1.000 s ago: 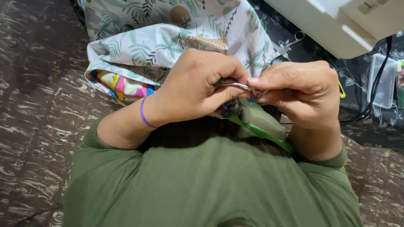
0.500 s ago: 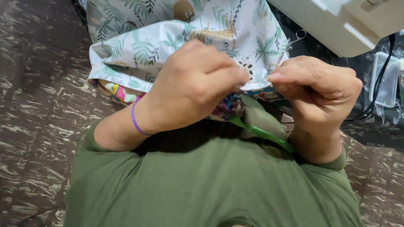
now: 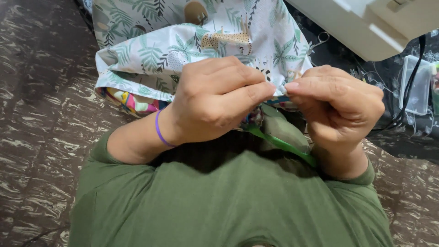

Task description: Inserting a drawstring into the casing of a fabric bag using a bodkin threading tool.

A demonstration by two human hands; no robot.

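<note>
My left hand (image 3: 215, 98) and my right hand (image 3: 336, 103) meet at the fingertips and both pinch the near edge of a white fabric (image 3: 183, 50) printed with green leaves and animals. The fabric drapes away from me over a brightly coloured fabric (image 3: 130, 101) whose edge shows below it. A purple band (image 3: 158, 130) circles my left wrist. A green strip (image 3: 279, 142) runs under my hands toward my right wrist. My green sleeves fill the bottom of the view.
A white sewing machine (image 3: 366, 23) stands at the top right. Beside it a black cable (image 3: 409, 91) hangs past a clear plastic box (image 3: 418, 84) on a dark patterned cloth. The floor (image 3: 41, 114) is dark with pale marbling.
A metal tool seen between my fingers a second ago is out of sight. My hands have lifted slightly and now pinch the fabric edge between the fingertips.
</note>
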